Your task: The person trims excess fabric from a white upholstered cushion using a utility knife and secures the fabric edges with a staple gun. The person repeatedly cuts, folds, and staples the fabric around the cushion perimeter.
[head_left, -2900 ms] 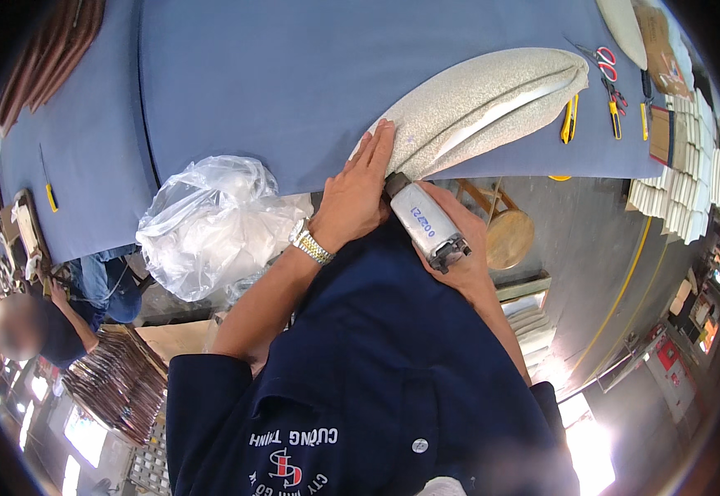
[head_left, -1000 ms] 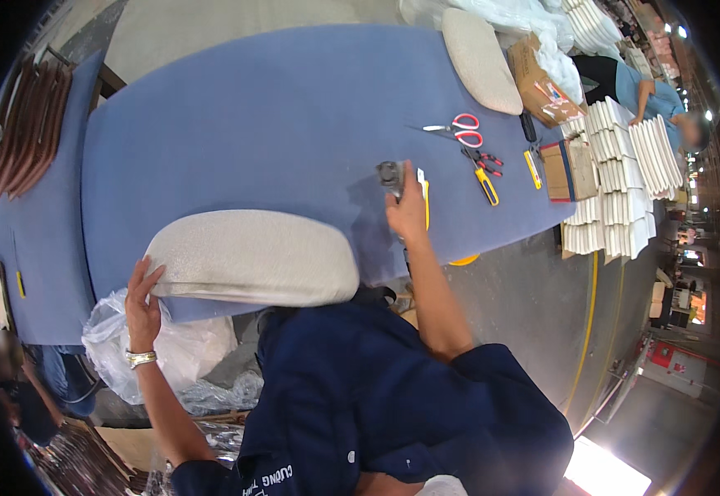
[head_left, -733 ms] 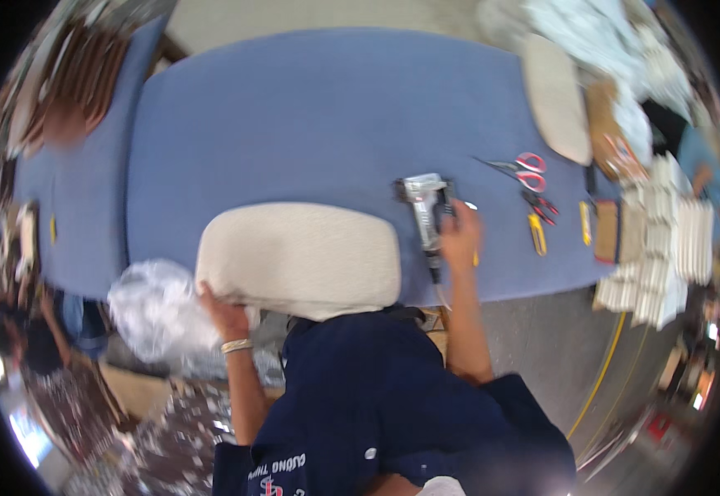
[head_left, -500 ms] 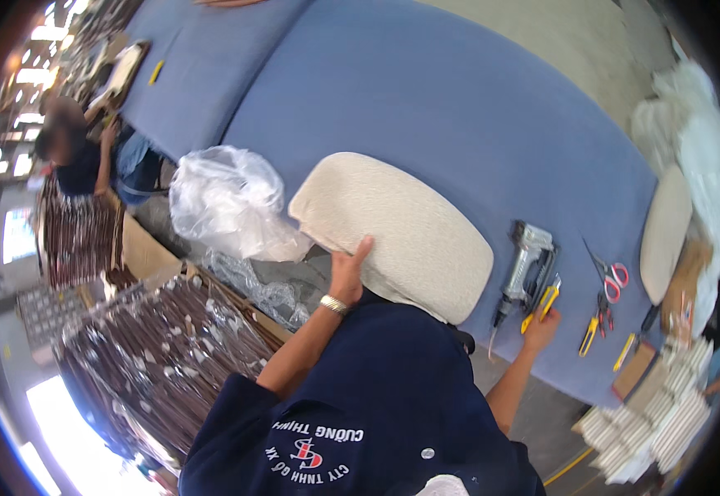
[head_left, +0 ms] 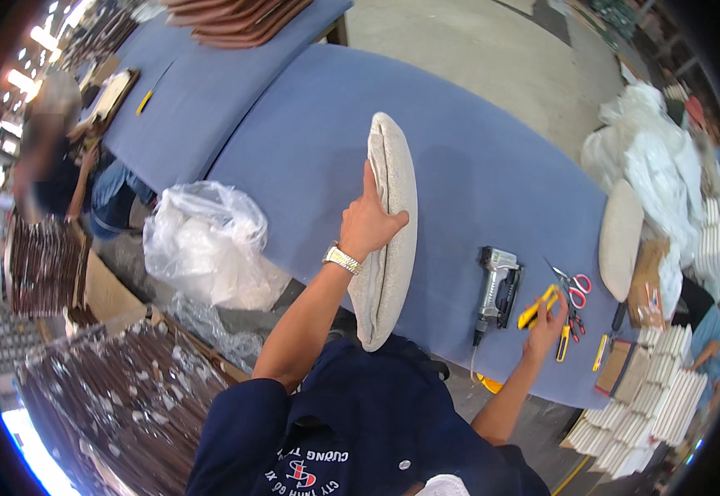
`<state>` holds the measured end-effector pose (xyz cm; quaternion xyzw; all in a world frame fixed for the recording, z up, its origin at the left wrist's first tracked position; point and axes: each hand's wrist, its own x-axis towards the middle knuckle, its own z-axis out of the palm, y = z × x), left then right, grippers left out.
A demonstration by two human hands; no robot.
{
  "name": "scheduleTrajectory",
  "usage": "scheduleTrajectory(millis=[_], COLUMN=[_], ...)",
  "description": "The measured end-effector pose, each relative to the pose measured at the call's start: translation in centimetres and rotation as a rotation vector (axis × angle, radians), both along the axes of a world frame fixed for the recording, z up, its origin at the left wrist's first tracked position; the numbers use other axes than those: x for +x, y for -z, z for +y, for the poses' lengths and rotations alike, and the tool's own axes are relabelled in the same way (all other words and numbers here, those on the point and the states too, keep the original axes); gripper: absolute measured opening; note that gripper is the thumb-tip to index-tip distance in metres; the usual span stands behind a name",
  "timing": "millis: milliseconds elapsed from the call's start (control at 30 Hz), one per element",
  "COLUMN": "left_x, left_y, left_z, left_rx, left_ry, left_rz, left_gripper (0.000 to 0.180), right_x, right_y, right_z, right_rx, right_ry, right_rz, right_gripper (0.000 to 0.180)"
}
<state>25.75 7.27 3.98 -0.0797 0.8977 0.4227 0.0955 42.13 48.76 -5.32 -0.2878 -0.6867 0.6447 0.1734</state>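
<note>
A beige fabric-covered cushion pad (head_left: pixel 403 223) stands tipped on its edge above the blue table, its folded underside edge turned left. My left hand (head_left: pixel 368 223) grips it around the middle, thumb over the upper edge. A yellow utility knife (head_left: pixel 539 306) is closed in my right hand (head_left: pixel 546 327), held low over the table's right part. Left of that hand lies a grey pneumatic staple gun (head_left: pixel 497 288) with its hose. Beside the knife are red-and-white-handled scissors (head_left: pixel 576 289) and a yellow-handled tool (head_left: pixel 564 342).
The blue-covered table (head_left: pixel 310 107) spreads ahead. Another beige pad (head_left: pixel 622 240) lies at its right end near white plastic sheeting (head_left: pixel 649 157). A plastic bag (head_left: pixel 207 248) sits left of the table, above wrapped brown stacks (head_left: pixel 137 397). A co-worker (head_left: pixel 54 165) is at far left.
My left hand has tipped the cushion pad from lying flat up onto its edge. My right hand, with the utility knife, is now farther from the staple gun, nearer the scissors.
</note>
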Motion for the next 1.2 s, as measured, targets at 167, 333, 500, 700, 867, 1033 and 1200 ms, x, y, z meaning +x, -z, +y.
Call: scheduleTrajectory(millis=[167, 333, 500, 700, 867, 1033, 1200], left_x=[-2.8, -3.4, -7.7, -11.3, -12.3, -12.7, -12.7], left_y=[1.9, 3.2, 4.7, 4.7, 5.4, 7.2, 7.4], left_z=[3.7, 4.5, 3.7, 5.0, 6.6, 7.2, 6.5], left_rx=[-0.099, -0.19, -0.127, -0.031, 0.229, 0.509, 0.586], left_ry=[0.073, 0.051, -0.054, -0.212, -0.31, -0.397, -0.417], left_rz=[-0.038, 0.155, 0.495, 0.586, 0.51, 0.445, 0.418], left_gripper=[0.113, 0.103, 0.068, 0.029, 0.021, 0.02, 0.019], right_x=[-7.5, -13.7, -19.1, -22.6, -25.3, -26.7, -26.4], right_y=[-4.6, -6.3, -6.5, -7.7, -8.8, -6.5, -6.9], right_z=[-6.0, -11.5, -16.0, -18.4, -20.4, -20.4, -20.6], right_rx=[-0.583, -0.688, -0.551, -0.281, -0.079, 0.314, 0.368], right_ry=[-0.166, -0.34, -0.449, -0.395, -0.544, -0.508, -0.611], right_rz=[0.338, 0.513, 0.668, 0.532, 0.486, 0.522, 0.466], right_gripper=[0.044, 0.056, 0.044, 0.038, 0.044, 0.034, 0.033])
